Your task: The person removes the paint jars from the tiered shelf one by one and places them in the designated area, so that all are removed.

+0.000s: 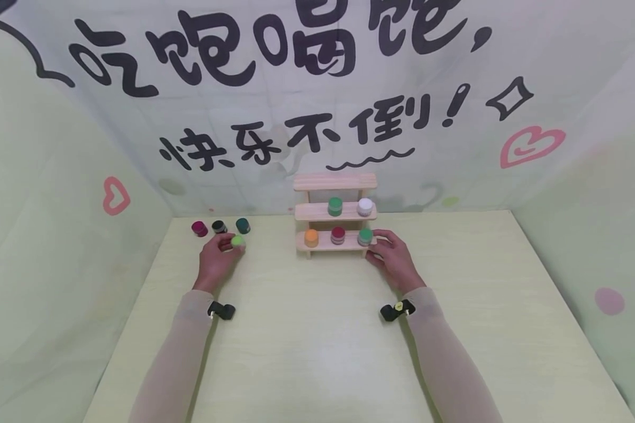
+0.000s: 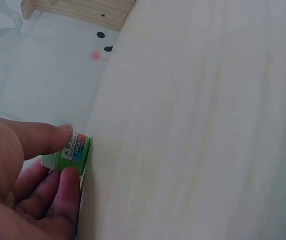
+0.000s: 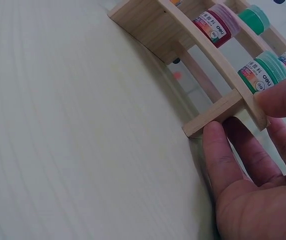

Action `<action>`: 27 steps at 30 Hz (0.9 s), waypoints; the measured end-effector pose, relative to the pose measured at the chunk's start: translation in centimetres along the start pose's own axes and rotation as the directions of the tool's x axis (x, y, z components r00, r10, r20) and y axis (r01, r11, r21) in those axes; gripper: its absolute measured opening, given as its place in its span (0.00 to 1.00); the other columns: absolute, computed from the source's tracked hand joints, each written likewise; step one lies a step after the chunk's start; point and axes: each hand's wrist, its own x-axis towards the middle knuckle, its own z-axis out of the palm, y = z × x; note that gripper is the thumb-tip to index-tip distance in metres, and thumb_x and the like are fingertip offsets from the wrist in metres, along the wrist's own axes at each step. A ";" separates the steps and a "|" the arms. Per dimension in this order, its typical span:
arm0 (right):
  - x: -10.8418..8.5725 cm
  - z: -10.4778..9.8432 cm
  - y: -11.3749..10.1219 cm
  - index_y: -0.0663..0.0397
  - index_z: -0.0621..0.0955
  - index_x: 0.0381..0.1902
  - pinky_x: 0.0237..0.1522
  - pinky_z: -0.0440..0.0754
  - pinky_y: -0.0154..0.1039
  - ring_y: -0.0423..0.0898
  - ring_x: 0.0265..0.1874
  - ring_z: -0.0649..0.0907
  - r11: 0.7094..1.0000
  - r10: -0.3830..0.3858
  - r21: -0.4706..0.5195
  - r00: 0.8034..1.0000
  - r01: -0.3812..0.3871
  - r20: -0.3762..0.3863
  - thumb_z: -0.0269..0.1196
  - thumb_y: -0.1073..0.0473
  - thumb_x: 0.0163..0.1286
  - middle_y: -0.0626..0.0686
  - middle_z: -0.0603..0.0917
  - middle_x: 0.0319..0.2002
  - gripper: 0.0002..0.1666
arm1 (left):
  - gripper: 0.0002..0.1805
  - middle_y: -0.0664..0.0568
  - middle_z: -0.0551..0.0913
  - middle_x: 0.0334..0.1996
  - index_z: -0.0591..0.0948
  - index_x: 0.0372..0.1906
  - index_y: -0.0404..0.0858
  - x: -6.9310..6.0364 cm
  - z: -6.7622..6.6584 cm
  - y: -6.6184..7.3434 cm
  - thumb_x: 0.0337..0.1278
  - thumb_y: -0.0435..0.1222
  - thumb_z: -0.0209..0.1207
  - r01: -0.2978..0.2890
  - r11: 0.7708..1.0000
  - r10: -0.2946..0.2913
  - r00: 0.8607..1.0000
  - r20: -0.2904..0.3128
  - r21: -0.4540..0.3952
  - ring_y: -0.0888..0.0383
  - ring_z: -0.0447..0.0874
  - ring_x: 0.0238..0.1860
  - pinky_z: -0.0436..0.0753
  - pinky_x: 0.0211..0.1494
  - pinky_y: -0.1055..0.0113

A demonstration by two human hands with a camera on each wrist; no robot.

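Observation:
My left hand (image 1: 218,264) pinches a light green paint jar (image 2: 73,152) between thumb and fingers, its base at or close to the tabletop. My right hand (image 1: 394,261) grips the right end of a small three-tier wooden display rack (image 3: 218,117), thumb on the lowest shelf's end and fingers beneath it. Beside that thumb stands a green paint jar (image 3: 264,71). On the same shelf are a dark red jar (image 1: 338,235) and an orange jar (image 1: 311,237). The middle shelf bears another green jar (image 1: 336,205) and a white jar (image 1: 365,206).
Just beyond the left hand, a magenta jar (image 1: 199,228), a black jar (image 1: 219,227) and a teal jar (image 1: 243,225) stand on the pale wooden table (image 1: 317,341). A white cloth backdrop (image 1: 275,106) with printed lettering rises behind the rack, and cloth also hangs at both sides.

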 end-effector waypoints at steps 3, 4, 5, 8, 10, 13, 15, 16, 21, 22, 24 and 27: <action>0.0 0.0 -0.1 0.52 0.76 0.65 0.55 0.89 0.36 0.41 0.48 0.88 1.000 -0.008 -0.002 1.000 0.008 -0.001 0.62 0.67 0.76 0.45 0.88 0.48 0.21 | 0.30 0.40 0.82 0.65 0.76 0.70 0.39 -0.1 0.0 0.1 0.66 0.40 0.70 -0.003 1.000 0.003 1.000 0.006 0.005 0.43 0.80 0.68 0.79 0.73 0.48; 0.0 0.1 -0.1 0.52 0.76 0.64 0.55 0.90 0.36 0.41 0.47 0.88 1.000 -0.009 -0.001 1.000 0.009 -0.004 0.62 0.67 0.76 0.46 0.88 0.48 0.21 | 0.31 0.40 0.82 0.65 0.76 0.70 0.39 -0.1 0.0 0.1 0.66 0.40 0.70 -0.003 1.000 0.003 1.000 0.008 0.008 0.43 0.79 0.68 0.78 0.73 0.48; 0.0 0.1 -0.1 0.52 0.76 0.64 0.55 0.90 0.36 0.41 0.47 0.88 1.000 -0.009 -0.002 1.000 0.009 -0.003 0.62 0.67 0.76 0.46 0.88 0.48 0.21 | 0.31 0.40 0.81 0.65 0.76 0.70 0.39 -0.1 0.0 0.1 0.66 0.40 0.70 -0.001 1.000 0.001 1.000 0.010 0.005 0.43 0.79 0.68 0.78 0.73 0.48; 0.0 0.1 -0.1 0.52 0.77 0.64 0.55 0.90 0.36 0.41 0.47 0.88 1.000 -0.004 0.000 1.000 0.004 0.000 0.62 0.68 0.76 0.45 0.88 0.48 0.21 | 0.32 0.40 0.81 0.65 0.75 0.71 0.40 -0.2 -0.1 0.1 0.65 0.42 0.71 0.008 1.000 -0.008 1.000 0.010 0.004 0.43 0.79 0.68 0.78 0.73 0.48; 0.0 0.1 -0.1 0.52 0.76 0.64 0.55 0.90 0.36 0.41 0.47 0.88 1.000 -0.001 -0.001 1.000 0.001 0.003 0.62 0.67 0.76 0.46 0.88 0.48 0.21 | 0.32 0.40 0.81 0.63 0.76 0.71 0.40 -0.3 -0.1 0.1 0.64 0.42 0.71 0.016 1.000 -0.016 1.000 0.005 -0.001 0.43 0.80 0.66 0.78 0.72 0.48; 0.0 0.1 -0.1 0.52 0.76 0.64 0.54 0.90 0.36 0.41 0.47 0.88 1.000 -0.001 0.001 1.000 0.001 0.006 0.62 0.67 0.76 0.46 0.88 0.48 0.21 | 0.33 0.40 0.81 0.63 0.75 0.72 0.40 -0.5 -0.1 0.2 0.65 0.42 0.71 0.015 1.000 -0.015 1.000 -0.004 -0.003 0.43 0.80 0.65 0.78 0.71 0.49; 0.1 0.2 0.0 0.52 0.76 0.64 0.54 0.90 0.36 0.40 0.47 0.88 1.000 -0.001 0.002 1.000 0.001 0.010 0.62 0.67 0.76 0.46 0.88 0.48 0.21 | 0.32 0.40 0.81 0.63 0.75 0.72 0.41 -0.7 -0.1 0.3 0.65 0.41 0.70 0.014 1.000 -0.014 1.000 -0.016 -0.012 0.43 0.80 0.65 0.78 0.71 0.50; 0.1 0.1 0.0 0.52 0.76 0.64 0.54 0.90 0.36 0.41 0.47 0.88 1.000 -0.002 0.003 1.000 0.002 0.013 0.62 0.67 0.76 0.46 0.88 0.48 0.21 | 0.32 0.41 0.81 0.63 0.75 0.72 0.41 -0.7 -0.1 0.4 0.66 0.41 0.70 0.009 1.000 -0.009 1.000 -0.020 -0.013 0.43 0.79 0.65 0.78 0.70 0.50; 0.1 0.1 -0.1 0.52 0.76 0.65 0.55 0.90 0.37 0.41 0.48 0.88 1.000 0.001 -0.011 1.000 -0.001 0.017 0.62 0.66 0.77 0.47 0.88 0.49 0.21 | 0.30 0.42 0.79 0.67 0.77 0.70 0.42 -0.8 -0.2 1.1 0.65 0.41 0.71 -0.014 1.000 0.013 0.999 -0.052 -0.027 0.44 0.77 0.68 0.77 0.73 0.49; 0.1 0.1 -0.1 0.52 0.76 0.65 0.55 0.89 0.37 0.41 0.48 0.88 1.000 0.001 -0.018 1.000 -0.001 0.014 0.62 0.66 0.77 0.47 0.88 0.50 0.22 | 0.30 0.43 0.79 0.67 0.77 0.70 0.42 -0.8 -0.2 1.2 0.65 0.41 0.71 -0.018 0.999 0.016 0.998 -0.059 -0.031 0.45 0.76 0.68 0.77 0.73 0.49; 0.1 0.1 -0.1 0.52 0.75 0.66 0.56 0.89 0.37 0.42 0.49 0.88 1.000 0.005 -0.025 1.000 -0.005 0.010 0.62 0.65 0.77 0.48 0.87 0.51 0.22 | 0.29 0.44 0.79 0.68 0.78 0.69 0.41 -0.8 -0.2 1.7 0.65 0.41 0.71 -0.025 0.999 0.022 0.997 -0.076 -0.044 0.46 0.76 0.69 0.77 0.73 0.49; 0.1 0.0 0.0 0.52 0.75 0.67 0.56 0.89 0.37 0.41 0.49 0.88 1.000 0.011 -0.021 1.000 -0.011 0.002 0.62 0.66 0.77 0.48 0.87 0.51 0.23 | 0.28 0.43 0.80 0.67 0.79 0.68 0.40 -0.8 -0.1 2.3 0.66 0.40 0.71 -0.045 0.996 0.038 0.995 -0.095 -0.072 0.46 0.77 0.68 0.80 0.69 0.53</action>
